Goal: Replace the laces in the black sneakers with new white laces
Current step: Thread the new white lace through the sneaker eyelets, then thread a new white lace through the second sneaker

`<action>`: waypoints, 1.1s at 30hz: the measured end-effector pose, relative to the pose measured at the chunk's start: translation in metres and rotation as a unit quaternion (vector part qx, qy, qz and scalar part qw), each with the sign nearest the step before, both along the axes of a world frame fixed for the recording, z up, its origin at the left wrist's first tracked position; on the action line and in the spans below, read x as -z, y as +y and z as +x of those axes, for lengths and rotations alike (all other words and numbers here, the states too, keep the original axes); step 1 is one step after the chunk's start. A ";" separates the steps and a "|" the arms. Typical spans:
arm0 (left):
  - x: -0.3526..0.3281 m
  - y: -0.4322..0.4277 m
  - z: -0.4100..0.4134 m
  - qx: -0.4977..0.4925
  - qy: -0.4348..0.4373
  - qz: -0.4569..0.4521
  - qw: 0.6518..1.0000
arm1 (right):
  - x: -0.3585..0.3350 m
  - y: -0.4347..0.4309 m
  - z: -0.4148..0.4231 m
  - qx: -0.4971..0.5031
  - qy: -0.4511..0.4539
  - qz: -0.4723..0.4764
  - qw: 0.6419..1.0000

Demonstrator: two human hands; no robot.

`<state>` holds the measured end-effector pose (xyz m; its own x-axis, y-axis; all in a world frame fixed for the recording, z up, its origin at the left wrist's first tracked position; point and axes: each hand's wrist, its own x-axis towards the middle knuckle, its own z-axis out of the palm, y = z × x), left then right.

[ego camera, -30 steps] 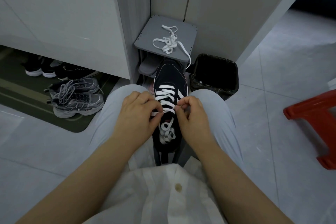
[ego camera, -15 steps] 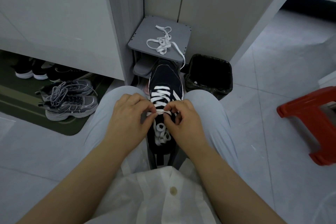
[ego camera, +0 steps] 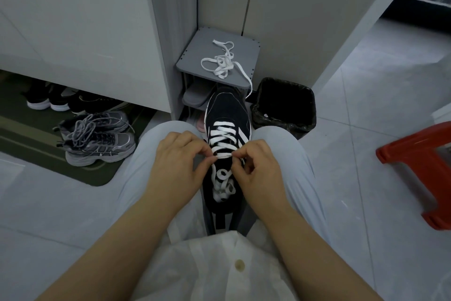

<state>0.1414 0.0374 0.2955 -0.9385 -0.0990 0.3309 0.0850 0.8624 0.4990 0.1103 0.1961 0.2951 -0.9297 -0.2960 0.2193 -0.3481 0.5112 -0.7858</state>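
Observation:
A black sneaker [ego camera: 227,110] with white side stripes lies between my knees, toe pointing away. A white lace [ego camera: 223,138] crosses its front eyelets in several rows, and its loose ends lie coiled in the shoe's opening. My left hand [ego camera: 179,161] pinches the lace at the left edge of the nearest row. My right hand [ego camera: 257,166] pinches the same row from the right side. A second loose white lace [ego camera: 223,64] lies tangled on a small grey shelf top [ego camera: 195,56] beyond the toe.
A black bin [ego camera: 284,105] with a liner stands right of the shelf. A red plastic stool [ego camera: 419,169] is at the right edge. Grey sneakers [ego camera: 97,139] sit on a dark mat at the left, with more shoes under the white cabinet [ego camera: 73,20].
Both hands stay pinched on the lace at the shoe's upper rows, with only small finger shifts. The view has drifted slightly.

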 end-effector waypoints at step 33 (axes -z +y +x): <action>0.077 0.006 -0.119 -0.008 -0.287 0.031 0.957 | 0.060 -0.001 -0.129 -0.117 -0.413 0.384 0.818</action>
